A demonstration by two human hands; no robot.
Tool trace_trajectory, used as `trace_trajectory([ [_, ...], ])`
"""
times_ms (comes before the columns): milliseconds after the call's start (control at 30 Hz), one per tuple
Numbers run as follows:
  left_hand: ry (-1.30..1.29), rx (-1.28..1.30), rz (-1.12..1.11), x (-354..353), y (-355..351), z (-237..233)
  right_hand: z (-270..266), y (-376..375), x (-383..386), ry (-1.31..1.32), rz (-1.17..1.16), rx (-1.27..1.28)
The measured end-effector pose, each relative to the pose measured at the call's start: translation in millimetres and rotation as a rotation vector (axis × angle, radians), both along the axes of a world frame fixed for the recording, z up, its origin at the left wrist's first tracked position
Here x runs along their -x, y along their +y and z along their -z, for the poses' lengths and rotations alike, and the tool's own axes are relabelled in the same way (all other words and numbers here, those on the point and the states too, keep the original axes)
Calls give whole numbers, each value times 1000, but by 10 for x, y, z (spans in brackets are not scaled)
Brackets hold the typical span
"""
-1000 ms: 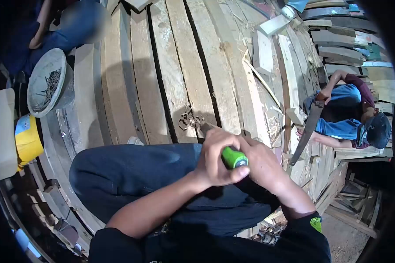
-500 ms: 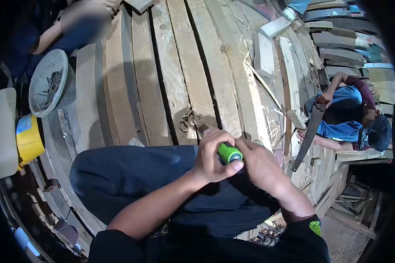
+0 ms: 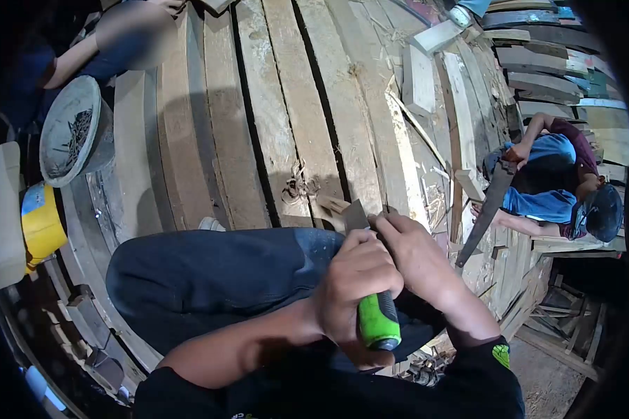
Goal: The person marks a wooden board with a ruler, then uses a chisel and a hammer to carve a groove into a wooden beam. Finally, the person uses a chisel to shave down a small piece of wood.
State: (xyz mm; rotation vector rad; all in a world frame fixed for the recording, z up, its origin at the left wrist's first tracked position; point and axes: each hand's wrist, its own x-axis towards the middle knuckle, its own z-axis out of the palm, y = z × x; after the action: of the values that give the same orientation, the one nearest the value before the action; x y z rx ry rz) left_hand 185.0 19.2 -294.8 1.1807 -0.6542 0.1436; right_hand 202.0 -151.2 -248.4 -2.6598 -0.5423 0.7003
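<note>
My left hand [image 3: 360,283] is wrapped round a green and black handle [image 3: 379,321], whose butt end points toward my body. A flat metal blade [image 3: 356,216] sticks out beyond the fingers. Right beside it, my right hand [image 3: 416,255] is closed, its fingertips by the blade; what it grips is mostly hidden. A pale piece of wood [image 3: 332,207] lies just beyond the blade. Curled shavings [image 3: 299,187] rest on the planks [image 3: 286,112] in front of my bent knee.
A bucket [image 3: 70,133] of nails and a yellow container [image 3: 43,222] stand at the left. At the right a co-worker holds a handsaw [image 3: 493,202]. Another person sits at the upper left. Wooden blocks [image 3: 418,80] lie at the upper right.
The green handle has swung down toward my body and my left hand has turned with it. The metal blade and pale wood now show more plainly beyond my hands.
</note>
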Motion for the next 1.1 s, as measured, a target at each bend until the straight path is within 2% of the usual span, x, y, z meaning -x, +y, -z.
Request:
trace_trajectory([
  [133,8,-48,10,90,-4,-95,-24,54,9,-3,-19,21],
  [233,20,-63,-107,-32,-19,119,-9,46,40,-5,-40,36],
  [267,93,-176,-76,-64,50,194,5,48,53,-15,-41,47],
  [300,64,-160,-57,-36,45,198,26,51,56,-25,-45,55],
  [433,-26,-74,29,73,4,-93,-8,46,9,3,-42,73],
  [467,-27,-79,32,52,7,-71,-10,37,23,-12,-39,53],
  [533,13,-163,-71,-9,-23,265,5,39,33,-11,-47,39],
  [600,58,-244,-65,-10,-5,331,22,52,29,-35,-58,11],
  [700,18,-69,21,58,-13,-62,122,-12,45,-58,-98,18],
  [800,-12,-97,6,19,-39,58,89,-12,49,-7,-75,50],
  [933,-17,-81,-45,78,-40,-52,71,19,45,-44,-111,-5],
  [1100,20,-106,12,-15,3,56,-9,76,25,9,-112,27],
])
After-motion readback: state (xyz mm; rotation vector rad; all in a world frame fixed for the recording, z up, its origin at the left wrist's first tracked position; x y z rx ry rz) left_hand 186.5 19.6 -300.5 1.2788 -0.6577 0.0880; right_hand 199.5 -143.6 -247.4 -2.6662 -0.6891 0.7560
